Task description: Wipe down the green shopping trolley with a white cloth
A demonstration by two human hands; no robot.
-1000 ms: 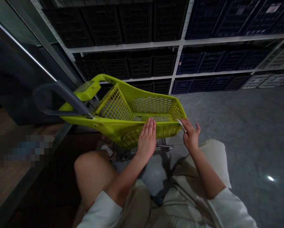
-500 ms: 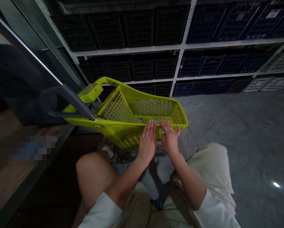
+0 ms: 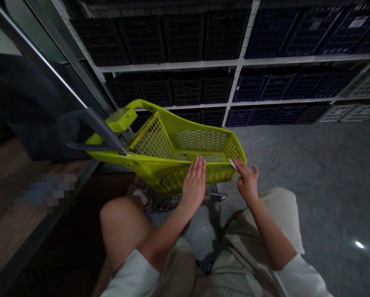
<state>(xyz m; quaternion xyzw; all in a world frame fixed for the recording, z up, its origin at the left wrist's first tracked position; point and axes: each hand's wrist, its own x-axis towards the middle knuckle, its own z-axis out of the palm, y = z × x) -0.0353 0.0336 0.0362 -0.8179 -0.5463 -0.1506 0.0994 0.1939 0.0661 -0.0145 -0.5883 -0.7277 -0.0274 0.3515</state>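
Cart basket [image 3: 200, 142] under flat left hand [image 3: 193, 185], right hand [image 3: 246, 179] on rim corner [image 3: 237, 161].

White shelves [image 3: 169, 66] hold dark crates [image 3: 185, 37] above a grey floor [image 3: 311, 177].

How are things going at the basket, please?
Left hand flat on yellow-green plastic basket. Right hand pressing white strip to its rim. Grey handle beyond.

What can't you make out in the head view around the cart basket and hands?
Head view:
White strip at the right hand: too small to identify.
Cart's lower frame: hidden by the basket and left hand.
Pixelated patch at lower left: blurred out.
Blue crate label: too small to read.
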